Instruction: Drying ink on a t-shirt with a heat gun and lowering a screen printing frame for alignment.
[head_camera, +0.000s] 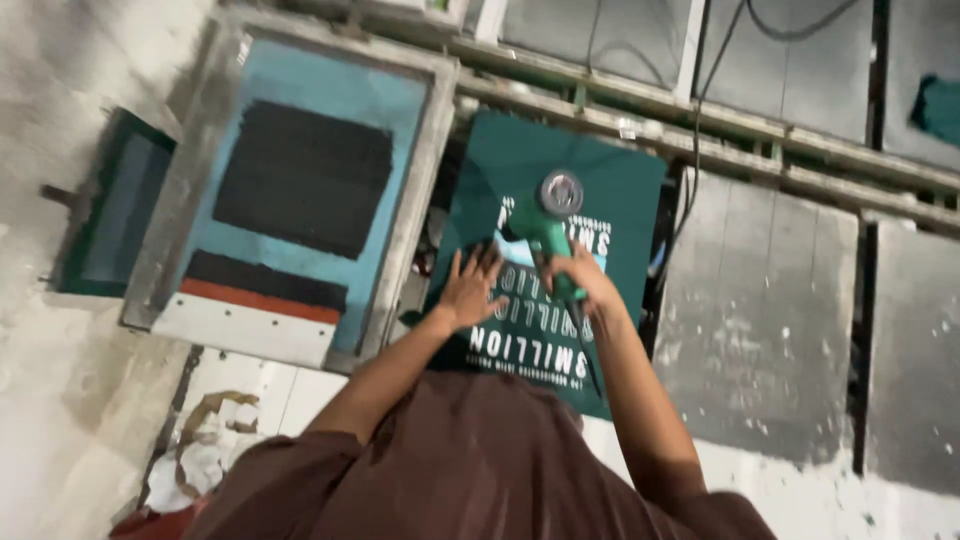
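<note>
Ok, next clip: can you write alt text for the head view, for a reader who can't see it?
A person's right hand holds a green heat gun over a dark green shirt with white print, while the left hand lies flat on the cloth. A wood-framed blue printing screen lies to the left, and grey boards lie to the right.

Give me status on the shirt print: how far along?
Done: white print is already on the green shirt, and the screen frame sits aside to its left. In hand: the right hand holds a green heat gun over the print, while the left hand lies flat on the fabric. Left: the shirt is still on its board; the grey boards to the right are bare.
</note>
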